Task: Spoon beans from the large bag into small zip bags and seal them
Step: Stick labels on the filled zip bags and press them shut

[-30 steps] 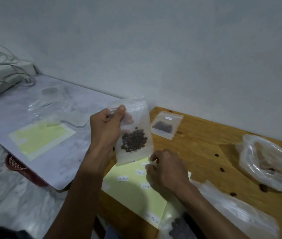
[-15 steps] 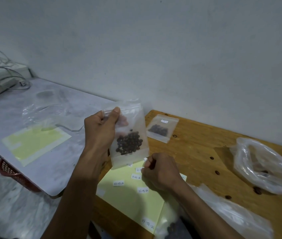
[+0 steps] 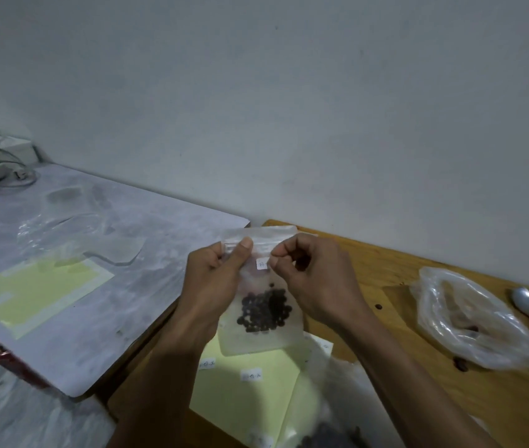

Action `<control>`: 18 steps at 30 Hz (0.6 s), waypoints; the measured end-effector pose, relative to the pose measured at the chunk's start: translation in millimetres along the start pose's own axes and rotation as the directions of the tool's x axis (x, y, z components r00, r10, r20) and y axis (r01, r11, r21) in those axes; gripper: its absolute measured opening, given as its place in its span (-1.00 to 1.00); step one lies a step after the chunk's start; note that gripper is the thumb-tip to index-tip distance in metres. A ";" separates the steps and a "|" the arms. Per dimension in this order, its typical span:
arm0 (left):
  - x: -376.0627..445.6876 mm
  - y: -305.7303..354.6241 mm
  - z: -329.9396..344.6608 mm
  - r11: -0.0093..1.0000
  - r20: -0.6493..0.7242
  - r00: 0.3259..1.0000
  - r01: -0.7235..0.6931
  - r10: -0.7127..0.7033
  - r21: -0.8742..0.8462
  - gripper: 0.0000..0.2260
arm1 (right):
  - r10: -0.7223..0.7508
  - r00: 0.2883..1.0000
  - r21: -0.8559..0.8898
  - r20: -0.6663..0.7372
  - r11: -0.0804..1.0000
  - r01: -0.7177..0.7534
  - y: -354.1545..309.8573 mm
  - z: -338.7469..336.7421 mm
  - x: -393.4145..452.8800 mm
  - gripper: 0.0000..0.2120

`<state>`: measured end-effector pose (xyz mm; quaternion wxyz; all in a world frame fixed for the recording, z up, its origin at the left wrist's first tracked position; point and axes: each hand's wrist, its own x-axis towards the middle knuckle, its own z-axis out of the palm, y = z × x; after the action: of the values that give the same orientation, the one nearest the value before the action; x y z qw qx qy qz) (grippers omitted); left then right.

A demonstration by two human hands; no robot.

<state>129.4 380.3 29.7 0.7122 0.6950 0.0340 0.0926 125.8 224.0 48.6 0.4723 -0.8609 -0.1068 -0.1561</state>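
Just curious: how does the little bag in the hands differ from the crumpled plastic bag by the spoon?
The small zip bag is flat, held upright by both hands, with a dark clump of beans; the crumpled bag lies slumped on the wooden table, larger and nearly empty. Only the small zip bag carries a white label. Both are clear plastic.

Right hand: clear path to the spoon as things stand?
Probably not at once: the right hand is pinching a label onto the small zip bag, and the crumpled large bag lies before the spoon.

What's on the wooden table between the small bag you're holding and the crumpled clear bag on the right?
In the head view, mostly bare wood between the small zip bag and the crumpled clear bag, with one loose bean lying there. The right hand hangs above that stretch.
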 end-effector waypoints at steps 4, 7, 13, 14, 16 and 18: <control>-4.4 2.2 12.1 1.000 0.051 0.999 -0.012 0.013 -0.008 -0.80 | 0.024 0.998 -0.007 -0.052 1.000 -0.024 12.4 -5.1 -0.8 -0.96; -6.4 1.8 17.1 1.000 0.086 0.996 -0.015 0.018 -0.026 -0.80 | 0.064 0.992 0.031 -0.107 0.998 -0.061 16.6 -4.7 -3.9 -0.95; -8.3 1.0 21.8 0.999 0.108 0.993 -0.037 0.038 -0.013 -0.79 | 0.091 0.974 0.014 -0.209 0.996 -0.090 19.3 -1.5 -7.4 -0.91; -7.9 0.8 21.5 0.999 0.097 0.994 -0.047 0.047 -0.004 -0.79 | 0.097 0.966 0.012 -0.240 0.995 -0.097 20.6 -2.0 -7.7 -0.86; -7.2 1.5 21.3 0.998 0.082 0.994 -0.070 0.069 0.009 -0.80 | 0.117 0.951 0.033 -0.286 0.993 -0.112 23.5 -2.9 -7.5 -0.78; -6.6 2.7 23.2 0.997 0.076 0.994 -0.075 0.074 0.000 -0.81 | 0.134 0.950 0.063 -0.280 0.991 -0.122 25.7 -3.7 -8.9 -0.77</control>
<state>126.8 356.4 32.7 0.7080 0.6999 -0.0191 0.0924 125.5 206.9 27.1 0.5111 -0.8239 0.0146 -0.2446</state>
